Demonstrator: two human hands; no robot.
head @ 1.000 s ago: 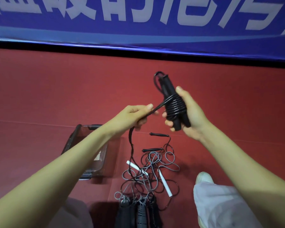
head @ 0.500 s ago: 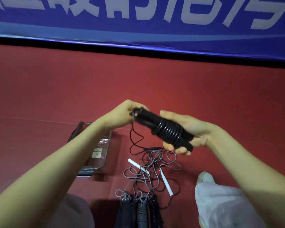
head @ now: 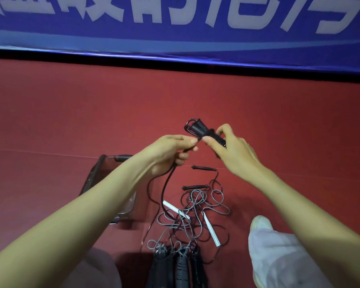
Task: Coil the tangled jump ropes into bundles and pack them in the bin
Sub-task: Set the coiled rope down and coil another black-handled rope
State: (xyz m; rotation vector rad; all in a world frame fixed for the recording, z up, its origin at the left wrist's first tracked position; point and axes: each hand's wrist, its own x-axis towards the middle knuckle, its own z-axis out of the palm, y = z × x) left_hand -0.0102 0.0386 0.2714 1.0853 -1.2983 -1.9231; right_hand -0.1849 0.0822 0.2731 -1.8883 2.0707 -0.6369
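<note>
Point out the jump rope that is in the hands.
The black rope, held up between both hands: the right hand grips its wound handles, the left hand pinches its cord. All the others lie on the red floor.

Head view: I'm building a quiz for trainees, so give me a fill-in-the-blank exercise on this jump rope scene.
1. The right hand grips a coiled ____ bundle.
2. The left hand pinches a rope hanging toward the ____ floor.
3. The clear bin shows partly behind the ____ forearm.

Missing words: black; red; left.
</note>
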